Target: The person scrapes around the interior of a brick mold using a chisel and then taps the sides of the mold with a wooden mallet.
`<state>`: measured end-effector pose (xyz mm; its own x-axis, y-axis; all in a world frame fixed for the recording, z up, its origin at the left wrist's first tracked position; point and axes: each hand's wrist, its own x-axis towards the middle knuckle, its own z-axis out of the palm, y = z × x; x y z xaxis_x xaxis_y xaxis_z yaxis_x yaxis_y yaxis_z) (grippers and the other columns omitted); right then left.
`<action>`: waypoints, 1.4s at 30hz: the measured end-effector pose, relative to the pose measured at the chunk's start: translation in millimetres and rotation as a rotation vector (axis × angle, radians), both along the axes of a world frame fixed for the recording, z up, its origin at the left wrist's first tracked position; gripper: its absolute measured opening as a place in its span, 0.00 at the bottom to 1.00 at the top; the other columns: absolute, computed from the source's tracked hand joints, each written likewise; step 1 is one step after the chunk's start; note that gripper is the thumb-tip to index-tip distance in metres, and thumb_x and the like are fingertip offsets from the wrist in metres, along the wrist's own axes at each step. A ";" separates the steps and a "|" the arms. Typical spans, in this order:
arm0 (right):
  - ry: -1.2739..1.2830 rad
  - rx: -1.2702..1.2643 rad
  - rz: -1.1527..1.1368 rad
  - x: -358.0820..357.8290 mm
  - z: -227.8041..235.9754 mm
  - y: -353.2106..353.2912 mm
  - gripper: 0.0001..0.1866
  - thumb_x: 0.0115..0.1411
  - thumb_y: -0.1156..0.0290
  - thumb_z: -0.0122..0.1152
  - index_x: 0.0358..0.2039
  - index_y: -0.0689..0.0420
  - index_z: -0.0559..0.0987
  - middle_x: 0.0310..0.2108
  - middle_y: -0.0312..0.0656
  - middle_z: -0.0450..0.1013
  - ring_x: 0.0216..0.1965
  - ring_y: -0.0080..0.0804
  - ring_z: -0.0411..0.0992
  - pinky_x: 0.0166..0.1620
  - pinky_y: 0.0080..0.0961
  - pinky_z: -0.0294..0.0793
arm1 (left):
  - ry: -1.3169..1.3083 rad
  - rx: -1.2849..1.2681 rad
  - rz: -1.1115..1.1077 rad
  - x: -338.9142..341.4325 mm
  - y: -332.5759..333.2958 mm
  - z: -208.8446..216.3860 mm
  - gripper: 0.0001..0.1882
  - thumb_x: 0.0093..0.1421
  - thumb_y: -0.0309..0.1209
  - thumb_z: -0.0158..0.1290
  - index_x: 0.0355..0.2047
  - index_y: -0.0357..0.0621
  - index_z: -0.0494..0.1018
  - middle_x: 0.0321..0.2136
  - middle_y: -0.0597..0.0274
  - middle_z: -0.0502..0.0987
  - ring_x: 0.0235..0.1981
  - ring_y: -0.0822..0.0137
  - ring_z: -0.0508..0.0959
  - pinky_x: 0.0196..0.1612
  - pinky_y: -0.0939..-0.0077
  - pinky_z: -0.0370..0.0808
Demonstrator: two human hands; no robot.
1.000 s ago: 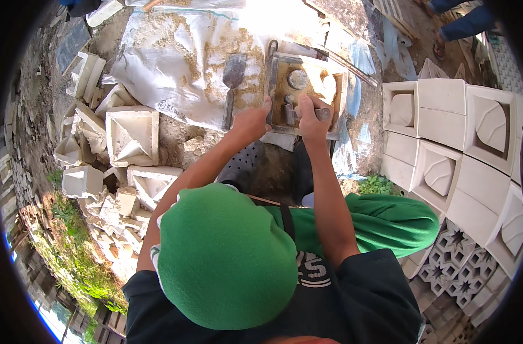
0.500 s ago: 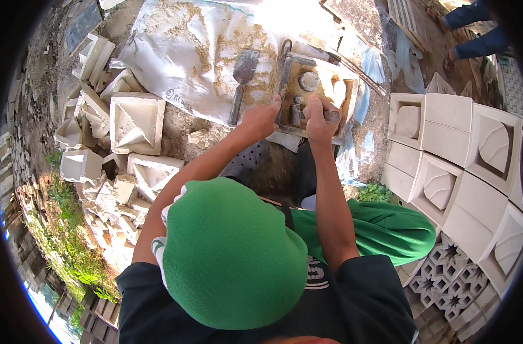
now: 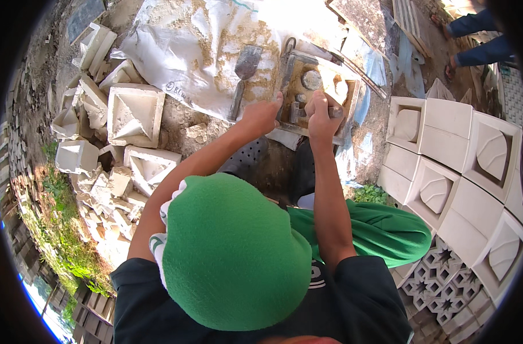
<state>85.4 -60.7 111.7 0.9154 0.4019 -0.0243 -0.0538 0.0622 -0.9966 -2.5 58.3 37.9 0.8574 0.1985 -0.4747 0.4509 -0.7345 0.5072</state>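
wood-framed, a shallow box (image 3: 352, 108) with a tan, dusty-looking inside sits at one o'clock from the middle of the view. the left hand (image 3: 262, 118) is at the box's eight o'clock corner, its grip closed on the dark left side, thumb on top, most of the fingers hidden. the right hand (image 3: 320, 116) is over the box's six o'clock side, its grip wrapped around a grey tool (image 3: 335, 112), one rounded end of it poking out at three o'clock from the fist. at nine o'clock from that fist lies a small grey metal piece (image 3: 296, 113); i can't tell whether it joins the tool. a pale disc (image 3: 311, 80) lies in the box, just off its middle toward eleven.

at nine to ten o'clock from the box, a trowel (image 3: 248, 64) lies blade up toward twelve on a white sheet (image 3: 184, 71) smeared with tan. pale hollow castings (image 3: 136, 114) and broken pieces heap up around nine to ten o'clock in the view. rows of pale blocks (image 3: 453, 129) stand at three, and star-patterned blocks (image 3: 445, 284) at four. another person's blue-clothed legs (image 3: 484, 51) show at two. the wearer's green cap (image 3: 235, 252) fills six.
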 end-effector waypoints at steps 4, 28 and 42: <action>-0.033 0.032 -0.014 -4.6 5.2 -4.1 0.20 0.60 0.70 0.55 0.13 0.58 0.65 0.12 0.28 0.58 0.15 0.14 0.53 0.19 0.20 0.49 | 0.005 -0.063 0.019 -3.3 2.1 -1.9 0.45 0.55 0.34 0.58 0.68 0.42 0.46 0.39 0.51 0.79 0.43 0.48 0.77 0.42 0.54 0.74; -0.021 0.070 0.008 -3.2 2.2 1.4 0.21 0.59 0.69 0.54 0.11 0.58 0.62 0.12 0.29 0.57 0.15 0.15 0.51 0.19 0.20 0.46 | 0.037 -0.063 0.004 -2.5 -7.8 2.7 0.46 0.54 0.34 0.59 0.68 0.43 0.45 0.36 0.51 0.79 0.42 0.46 0.77 0.43 0.54 0.73; 0.005 0.193 -0.004 -12.2 5.8 -1.3 0.19 0.60 0.70 0.54 0.13 0.59 0.65 0.12 0.28 0.57 0.15 0.15 0.52 0.19 0.21 0.49 | -0.033 -0.030 0.034 -6.2 -2.3 -8.0 0.47 0.53 0.35 0.60 0.69 0.49 0.46 0.34 0.57 0.79 0.41 0.52 0.78 0.41 0.57 0.74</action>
<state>73.2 -62.0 117.6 0.9171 0.3957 0.0481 -0.0582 0.2523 -0.9659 -8.7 56.0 29.9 0.8657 0.2136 -0.4527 0.4579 -0.7031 0.5440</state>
